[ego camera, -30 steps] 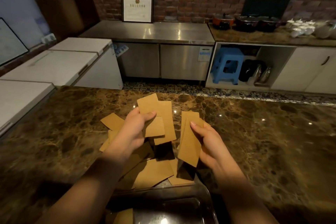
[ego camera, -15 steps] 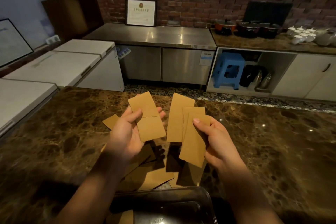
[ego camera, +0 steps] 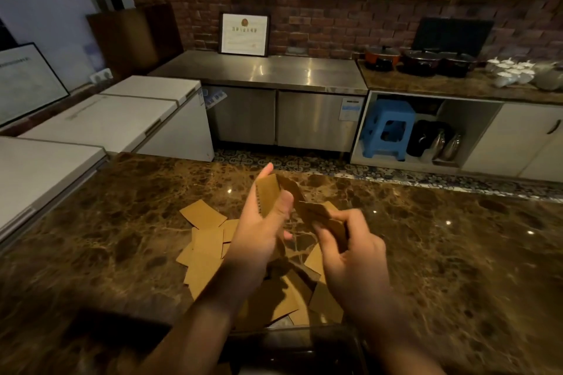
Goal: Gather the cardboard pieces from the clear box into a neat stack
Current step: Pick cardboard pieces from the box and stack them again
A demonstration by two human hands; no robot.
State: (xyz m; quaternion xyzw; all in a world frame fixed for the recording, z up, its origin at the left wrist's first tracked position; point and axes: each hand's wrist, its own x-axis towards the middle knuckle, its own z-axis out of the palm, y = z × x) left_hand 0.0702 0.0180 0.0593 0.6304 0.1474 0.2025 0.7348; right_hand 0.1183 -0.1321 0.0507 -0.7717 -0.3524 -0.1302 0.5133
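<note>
Left hand [ego camera: 259,234] pinching upright cardboard pieces [ego camera: 269,195], right hand [ego camera: 350,256] gripping more, loose cardboard [ego camera: 204,250] on marble counter [ego camera: 441,253]

Loose cardboard pieces [ego camera: 207,248] lie on the counter [ego camera: 457,253] behind the clear box [ego camera: 304,341].

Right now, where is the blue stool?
In the head view, the blue stool stands far right, inside the open white cabinet, left of shiny metal jugs.

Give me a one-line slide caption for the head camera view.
Left hand and right hand bring held cardboard pieces together above loose cardboard pieces on the marble counter.
</note>
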